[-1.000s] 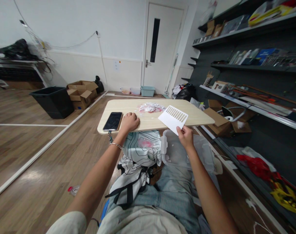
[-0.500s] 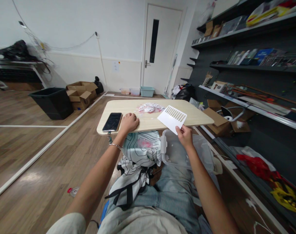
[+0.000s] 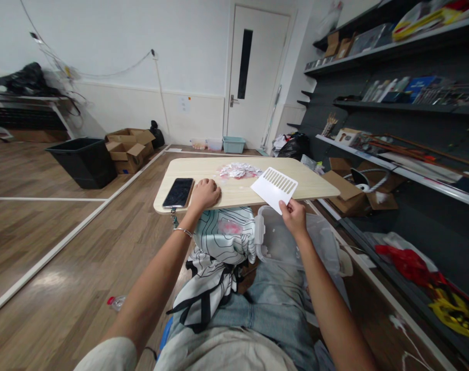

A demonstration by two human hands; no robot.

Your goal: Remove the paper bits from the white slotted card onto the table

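My right hand (image 3: 295,215) pinches the near corner of a flat white card (image 3: 271,192) with a row of long slots along its far side. The card lies at a slant over the right half of a pale wooden tabletop (image 3: 172,172). Palm down near the left front edge rests my left hand (image 3: 205,194), fingers slightly bent, holding nothing. Just left of it is a black-screened phone (image 3: 178,192) with a strap hanging over the edge. Beyond both hands sits a pile of small white and pinkish pieces (image 3: 240,170).
Below the tabletop's right side stands a clear plastic bin (image 3: 279,239); left of it hangs a patterned cloth (image 3: 224,242). A bottle (image 3: 116,303) lies on the floor. Dark shelves (image 3: 397,108) line the right, while a black trash bin (image 3: 83,162) and cardboard boxes (image 3: 128,149) stand left.
The card and my right hand show only a tiny shift to the right, along with a slight shift of the whole view. My left hand stays in place.
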